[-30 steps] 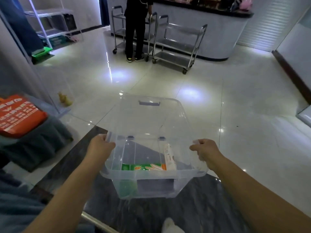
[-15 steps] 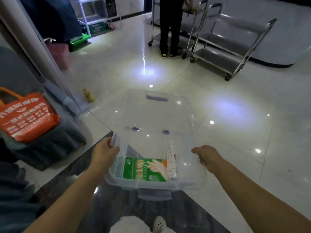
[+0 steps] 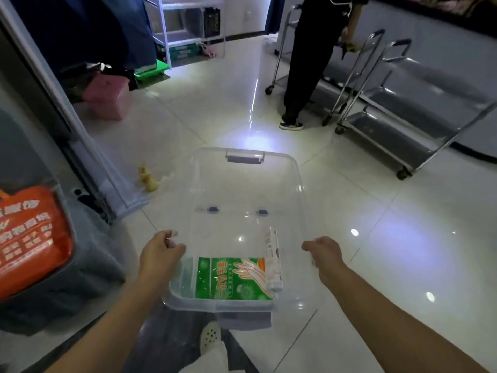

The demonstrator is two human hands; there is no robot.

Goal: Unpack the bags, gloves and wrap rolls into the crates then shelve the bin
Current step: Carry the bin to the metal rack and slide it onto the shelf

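- Head view: clear bin (image 3: pixel 243 184) carried above the white tiled floor (image 3: pixel 390 251), lid hinged open and lying away from the body
- Left hand (image 3: pixel 158 255) on the bin's left rim, fingers (image 3: pixel 172 234) curled over the edge and gripping it
- Right hand (image 3: pixel 324 253) on the bin's right rim, fingers curled round the edge, tips hidden behind the plastic
- Green glove pack (image 3: pixel 232 278) flat on the bin's bottom, at the near end
- White wrap roll (image 3: pixel 271 258) lying lengthwise along the pack's right edge, touching it
- Orange bag (image 3: pixel 29 243) at far left, sitting in a grey crate (image 3: pixel 88 270)
- Pink box (image 3: pixel 106 96) on the floor further back, left
- Small yellow object (image 3: pixel 148 180) on the floor beside a metal post, too small to identify
- Steel trolley (image 3: pixel 403 111) at right, a person in black (image 3: pixel 306 63) standing next to it
- White shelving unit (image 3: pixel 185 25) at the back
- White shoe (image 3: pixel 209 336) visible under the bin
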